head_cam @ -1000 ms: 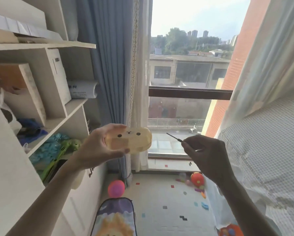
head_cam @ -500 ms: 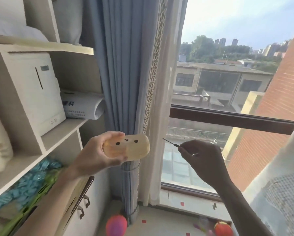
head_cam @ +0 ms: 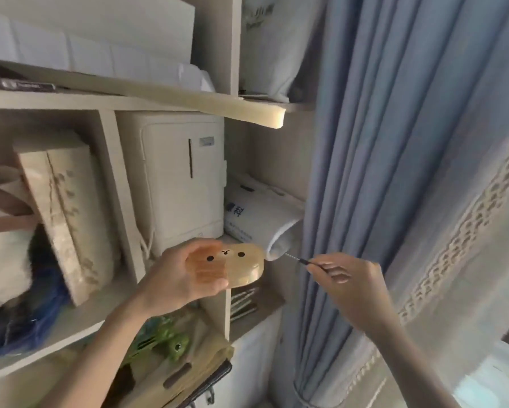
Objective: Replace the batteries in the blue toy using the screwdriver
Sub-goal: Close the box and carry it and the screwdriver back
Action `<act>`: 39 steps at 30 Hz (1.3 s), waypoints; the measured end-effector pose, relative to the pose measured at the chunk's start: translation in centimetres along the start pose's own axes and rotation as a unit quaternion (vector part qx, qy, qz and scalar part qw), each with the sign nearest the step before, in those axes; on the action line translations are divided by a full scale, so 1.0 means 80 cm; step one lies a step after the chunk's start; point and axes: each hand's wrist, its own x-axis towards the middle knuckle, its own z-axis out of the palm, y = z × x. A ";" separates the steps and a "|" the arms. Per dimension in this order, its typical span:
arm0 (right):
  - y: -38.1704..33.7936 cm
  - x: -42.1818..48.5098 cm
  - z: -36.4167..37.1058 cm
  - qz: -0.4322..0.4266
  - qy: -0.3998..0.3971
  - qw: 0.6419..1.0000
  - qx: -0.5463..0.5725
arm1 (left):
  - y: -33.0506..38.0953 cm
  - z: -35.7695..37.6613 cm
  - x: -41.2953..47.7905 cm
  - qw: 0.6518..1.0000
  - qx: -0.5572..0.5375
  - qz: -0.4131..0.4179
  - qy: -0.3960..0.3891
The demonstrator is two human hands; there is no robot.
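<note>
Your left hand [head_cam: 176,281] is raised in front of the shelf unit [head_cam: 111,101], fingers wrapped around a toy [head_cam: 235,269] that looks pale yellow-orange in this light, with two black dot eyes and a small mouth facing you. It is held clear of any surface, just in front of the front edge of the middle shelf. Your right hand [head_cam: 350,278] is level with it, pinching a thin screwdriver [head_cam: 298,259] whose dark tip points left toward the toy's right end, near it but apart.

Lower down, on the bottom shelf, lies a green toy [head_cam: 170,343]. Behind the toy stands a white box [head_cam: 176,184] in the middle compartment, with a rolled white bundle [head_cam: 262,219] beside it at the shelf's right edge. A blue curtain [head_cam: 380,142] hangs on the right.
</note>
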 end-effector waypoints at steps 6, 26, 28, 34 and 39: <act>0.031 0.119 0.061 -0.118 -0.145 0.982 0.032 | -0.004 -0.006 0.000 0.979 0.096 -0.131 0.124; 0.028 0.214 0.264 -0.306 -0.234 0.856 -0.344 | -0.075 0.013 0.060 0.897 0.293 -0.324 0.060; 0.032 0.209 0.269 -0.300 -0.235 0.851 -0.361 | -0.084 0.012 0.060 0.901 0.287 -0.323 0.046; 0.033 0.197 0.276 -0.277 -0.257 0.838 -0.394 | -0.097 0.025 0.054 0.898 0.318 -0.303 0.036; 0.030 0.194 0.275 -0.272 -0.259 0.836 -0.401 | -0.095 0.029 0.052 0.896 0.328 -0.296 0.040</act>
